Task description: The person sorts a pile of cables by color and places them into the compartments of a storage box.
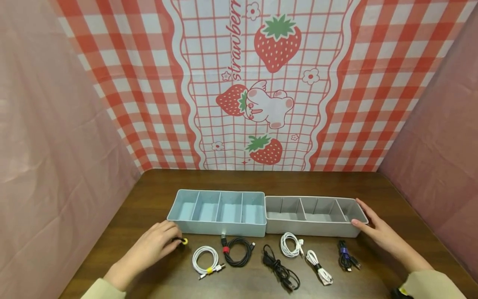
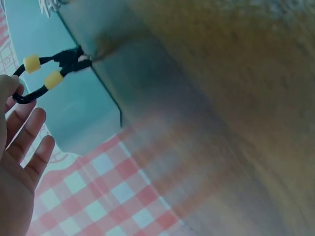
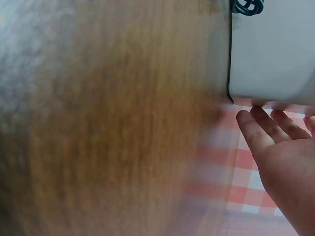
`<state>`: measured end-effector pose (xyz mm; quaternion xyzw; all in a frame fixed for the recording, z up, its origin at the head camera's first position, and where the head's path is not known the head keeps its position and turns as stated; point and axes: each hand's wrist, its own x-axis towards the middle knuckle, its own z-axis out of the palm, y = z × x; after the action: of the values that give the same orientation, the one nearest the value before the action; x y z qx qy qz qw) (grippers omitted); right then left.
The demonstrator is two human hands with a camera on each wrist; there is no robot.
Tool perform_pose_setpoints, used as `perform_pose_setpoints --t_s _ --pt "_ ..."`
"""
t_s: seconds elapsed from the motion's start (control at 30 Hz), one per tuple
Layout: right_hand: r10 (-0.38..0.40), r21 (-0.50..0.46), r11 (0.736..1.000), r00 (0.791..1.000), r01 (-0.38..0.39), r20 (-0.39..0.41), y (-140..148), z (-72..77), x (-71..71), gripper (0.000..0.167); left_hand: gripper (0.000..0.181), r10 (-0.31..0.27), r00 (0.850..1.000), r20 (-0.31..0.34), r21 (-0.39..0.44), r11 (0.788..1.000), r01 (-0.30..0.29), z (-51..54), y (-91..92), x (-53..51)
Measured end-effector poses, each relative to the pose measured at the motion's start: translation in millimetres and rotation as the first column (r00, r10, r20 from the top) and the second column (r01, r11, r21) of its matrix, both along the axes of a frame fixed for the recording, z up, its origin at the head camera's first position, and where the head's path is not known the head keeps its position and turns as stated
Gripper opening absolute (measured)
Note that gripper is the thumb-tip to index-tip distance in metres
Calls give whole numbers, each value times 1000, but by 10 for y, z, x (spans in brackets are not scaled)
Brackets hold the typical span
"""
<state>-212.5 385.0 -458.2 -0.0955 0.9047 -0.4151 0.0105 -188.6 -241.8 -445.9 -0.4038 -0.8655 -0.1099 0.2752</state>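
Observation:
My left hand (image 1: pixel 158 241) pinches a short looped black cable (image 2: pixel 35 95) with two yellow bands (image 2: pixel 32 64), beside the left front corner of the blue divided organizer box (image 1: pixel 233 228). In the head view the fingers mostly hide this cable. At the far right, my right hand (image 1: pixel 381 232) touches the end of the grey divided organizer box (image 1: pixel 310 228), thumb near its front corner and fingers along the end wall. The right wrist view shows those fingers (image 3: pixel 258 132) fairly straight against the box.
In front of the boxes lie a white coiled cable (image 1: pixel 205 259), a black cable with red tie (image 1: pixel 239 253), a black bundle (image 1: pixel 280 270), white earphones (image 1: pixel 291 245), a white bundle (image 1: pixel 318 268) and a purple-tied cable (image 1: pixel 345 255). A checked strawberry cloth (image 1: pixel 272 124) hangs behind.

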Motion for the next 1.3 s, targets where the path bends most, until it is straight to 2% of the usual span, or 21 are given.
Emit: perform_pose_setpoints --t_s 0.3,0.5,1.0,1.23,1.3 --pt "-13 33 999 1000 13 4 6 11 10 74 22 51 999 -4 -38 998 -51 108 -21 -2" --pt "-11 7 1000 1000 11 18 -4 19 10 76 19 43 998 -41 -32 999 -44 240 -16 -19" --pt "-12 15 1000 1000 12 15 3 2 33 74 17 75 995 -61 -25 997 -76 531 -10 -139" --pt "-10 -26 1000 999 11 32 2 1 12 75 2 92 995 -48 -4 996 -92 673 -42 -207" --pt "-14 -8 1000 1000 14 27 -1 -6 11 74 3 97 994 -58 10 995 -96 703 -51 -228"
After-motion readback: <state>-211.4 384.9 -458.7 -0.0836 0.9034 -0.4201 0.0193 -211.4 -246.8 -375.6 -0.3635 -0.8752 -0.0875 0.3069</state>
